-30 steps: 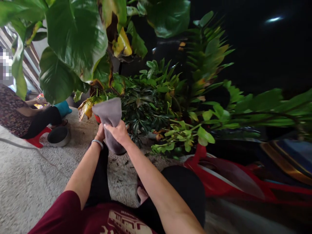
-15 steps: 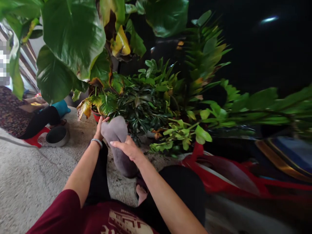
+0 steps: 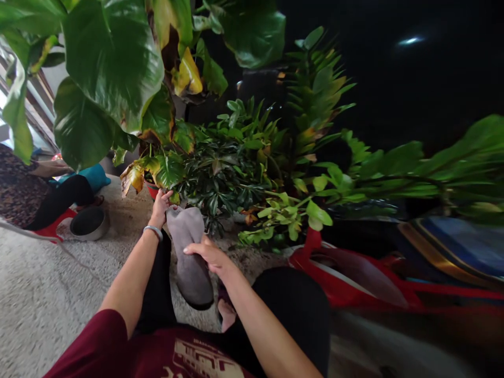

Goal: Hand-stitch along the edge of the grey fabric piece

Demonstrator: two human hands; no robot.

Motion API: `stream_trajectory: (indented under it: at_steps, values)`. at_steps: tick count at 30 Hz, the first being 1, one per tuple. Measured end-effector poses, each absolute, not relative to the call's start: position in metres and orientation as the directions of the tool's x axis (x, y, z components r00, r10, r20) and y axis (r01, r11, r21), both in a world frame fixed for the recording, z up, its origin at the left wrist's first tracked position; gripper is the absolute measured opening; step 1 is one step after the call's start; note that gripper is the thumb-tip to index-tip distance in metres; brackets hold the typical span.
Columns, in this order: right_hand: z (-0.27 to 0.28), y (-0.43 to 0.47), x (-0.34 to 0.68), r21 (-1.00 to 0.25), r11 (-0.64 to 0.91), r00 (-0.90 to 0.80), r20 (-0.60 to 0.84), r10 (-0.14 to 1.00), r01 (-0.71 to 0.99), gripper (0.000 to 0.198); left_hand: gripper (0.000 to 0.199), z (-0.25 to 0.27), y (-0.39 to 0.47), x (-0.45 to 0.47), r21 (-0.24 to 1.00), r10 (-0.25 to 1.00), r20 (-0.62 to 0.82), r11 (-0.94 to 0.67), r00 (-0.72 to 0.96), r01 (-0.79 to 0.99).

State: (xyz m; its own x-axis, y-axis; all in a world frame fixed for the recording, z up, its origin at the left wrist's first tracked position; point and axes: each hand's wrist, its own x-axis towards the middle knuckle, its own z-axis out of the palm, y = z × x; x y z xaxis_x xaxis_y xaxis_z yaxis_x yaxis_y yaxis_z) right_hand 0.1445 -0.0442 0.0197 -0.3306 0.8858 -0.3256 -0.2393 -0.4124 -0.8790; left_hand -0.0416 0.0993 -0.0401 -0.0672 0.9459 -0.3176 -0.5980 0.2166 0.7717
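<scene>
A soft grey, sock-shaped thing (image 3: pixel 189 252) with a dark rim along its lower end hangs tilted between my hands, in front of my knees. My right hand (image 3: pixel 208 254) grips it from the right side, thumb across its front and the other fingers out of sight behind it. Beside its upper left end is my left hand (image 3: pixel 159 207), fingers apart and pointing away from me; whether it touches the cloth there I cannot tell. Just beyond my left hand stands a red plant pot (image 3: pixel 151 190).
Leafy plants (image 3: pixel 224 173) fill the space ahead, with large leaves (image 3: pixel 114 63) overhead at left. A red bag (image 3: pixel 354 273) lies at right. On the concrete floor (image 3: pixel 43 294), a dark basin (image 3: pixel 88 223) stands near a seated person (image 3: pixel 19 184). A cable (image 3: pixel 35 235) crosses the floor.
The grey thing has turned and dropped slightly, so its dark lower rim now shows. My left hand has come away from its upper end a little. My right hand keeps its grip.
</scene>
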Motion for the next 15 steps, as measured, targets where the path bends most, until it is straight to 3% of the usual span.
stream_trajectory:
  at_steps: [3, 6, 8, 10, 13, 15]
  values:
    - [0.059, -0.038, 0.175, -0.932, -0.233, -0.230, -0.171, 0.958, -0.276, 0.035, 0.065, -0.039, 0.099, -0.040, 0.788, 0.954, -0.289, 0.188, -0.083, -0.587]
    - [0.092, -0.008, 0.199, -0.936, -0.006, 0.084, -0.038, 0.996, -0.353, 0.042, 0.062, -0.036, 0.096, -0.038, 0.812, 0.954, -0.283, 0.183, -0.100, -0.554]
    - [0.092, 0.006, 0.205, -0.912, 0.049, 0.238, -0.054, 0.970, -0.407, 0.045, 0.060, -0.035, 0.094, -0.036, 0.823, 0.955, -0.280, 0.184, -0.102, -0.537]
    - [0.075, 0.003, 0.201, -0.891, -0.041, 0.254, -0.173, 0.952, -0.452, 0.045, 0.058, -0.034, 0.093, -0.035, 0.833, 0.957, -0.275, 0.186, -0.098, -0.521]
    - [0.040, -0.029, 0.188, -0.858, -0.280, 0.111, -0.359, 0.927, -0.431, 0.039, 0.058, -0.034, 0.093, -0.035, 0.847, 0.960, -0.265, 0.185, -0.093, -0.499]
    - [0.028, -0.052, 0.186, -0.871, -0.328, 0.053, -0.372, 0.927, -0.367, 0.039, 0.059, -0.036, 0.095, -0.035, 0.853, 0.963, -0.253, 0.178, -0.090, -0.491]
